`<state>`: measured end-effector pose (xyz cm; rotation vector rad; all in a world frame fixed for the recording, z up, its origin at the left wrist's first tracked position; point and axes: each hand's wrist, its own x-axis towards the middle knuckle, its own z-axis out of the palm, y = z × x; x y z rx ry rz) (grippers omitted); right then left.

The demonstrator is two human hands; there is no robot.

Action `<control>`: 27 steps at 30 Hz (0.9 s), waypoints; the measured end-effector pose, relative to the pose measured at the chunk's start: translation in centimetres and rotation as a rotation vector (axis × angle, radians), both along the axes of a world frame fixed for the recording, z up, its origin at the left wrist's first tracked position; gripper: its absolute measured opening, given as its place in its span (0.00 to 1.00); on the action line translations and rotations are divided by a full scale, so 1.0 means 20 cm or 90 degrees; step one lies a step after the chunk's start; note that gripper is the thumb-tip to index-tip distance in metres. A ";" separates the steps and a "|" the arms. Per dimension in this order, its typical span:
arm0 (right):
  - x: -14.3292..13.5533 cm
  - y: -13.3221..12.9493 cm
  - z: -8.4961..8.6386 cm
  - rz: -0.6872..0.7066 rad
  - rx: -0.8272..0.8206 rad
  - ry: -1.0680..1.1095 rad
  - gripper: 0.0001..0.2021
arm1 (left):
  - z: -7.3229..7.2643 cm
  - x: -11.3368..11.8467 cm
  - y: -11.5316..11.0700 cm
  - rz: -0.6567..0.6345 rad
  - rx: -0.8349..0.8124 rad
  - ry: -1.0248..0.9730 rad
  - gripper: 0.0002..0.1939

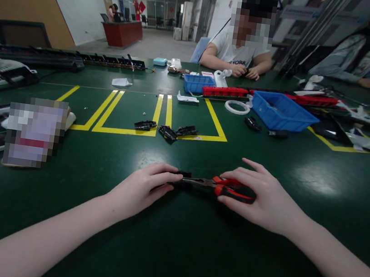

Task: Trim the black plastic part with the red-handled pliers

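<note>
My right hand (256, 192) is wrapped round the red and black handles of a pair of long-nose pliers (221, 187). Their metal jaws point left and reach the fingertips of my left hand (151, 182). Those fingers pinch a small black part (185, 174), mostly hidden behind them, at the pliers' tip. Beyond my hands, several similar-looking black plastic parts (168, 133) lie on the green table (168, 255), beside and on yellow tape lines.
Blue bins (283, 113) and a white tape roll (237, 107) sit further back, near red strips (226, 92). A blurred phone-like item (36, 133) is at left. Across the table, a person in a white shirt (238, 54) handles something small; another sits at right.
</note>
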<state>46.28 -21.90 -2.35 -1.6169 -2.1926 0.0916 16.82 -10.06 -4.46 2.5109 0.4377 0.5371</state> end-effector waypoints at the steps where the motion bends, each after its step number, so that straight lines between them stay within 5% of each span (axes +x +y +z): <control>1: 0.00 0.00 0.00 0.000 0.004 -0.004 0.17 | 0.00 0.00 0.00 0.000 -0.002 -0.002 0.18; 13: 0.00 0.00 0.07 0.051 0.045 -0.110 0.17 | 0.00 0.01 0.00 -0.003 0.005 0.011 0.18; 27: 0.00 0.01 0.03 0.075 0.098 -0.121 0.17 | 0.01 0.01 0.00 -0.004 -0.012 0.024 0.18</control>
